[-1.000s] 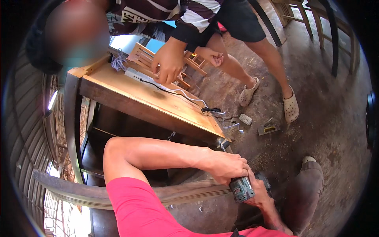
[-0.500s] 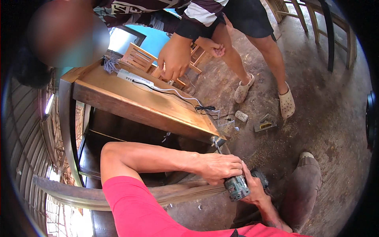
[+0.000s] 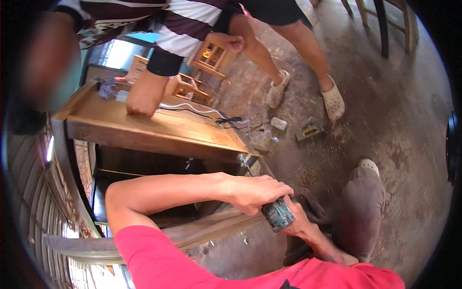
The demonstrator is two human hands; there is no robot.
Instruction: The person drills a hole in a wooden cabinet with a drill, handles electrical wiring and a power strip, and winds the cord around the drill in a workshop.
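My left hand (image 3: 252, 192) is wrapped over the top of a teal-and-black cordless drill (image 3: 278, 216). My right hand (image 3: 296, 222) grips the drill from below, partly hidden by it. A long drill bit (image 3: 248, 166) reaches to the lower right corner of a wooden cabinet (image 3: 159, 130) that has a light top and dark inner shelf. Whether its tip is inside the wood is too small to tell.
A co-worker's hand (image 3: 142, 96) is over the cabinet top, beside cables (image 3: 228, 119) and a power strip. On the floor lie a white plug block (image 3: 279, 123) and a yellow-handled tool (image 3: 310, 131). Wooden chairs (image 3: 404, 29) stand at upper right; a curved beam (image 3: 82, 248) crosses below my arm.
The whole scene has shifted left in view. My hands and drill appear higher and further left. The co-worker's near hand has moved down and left onto the cabinet top.
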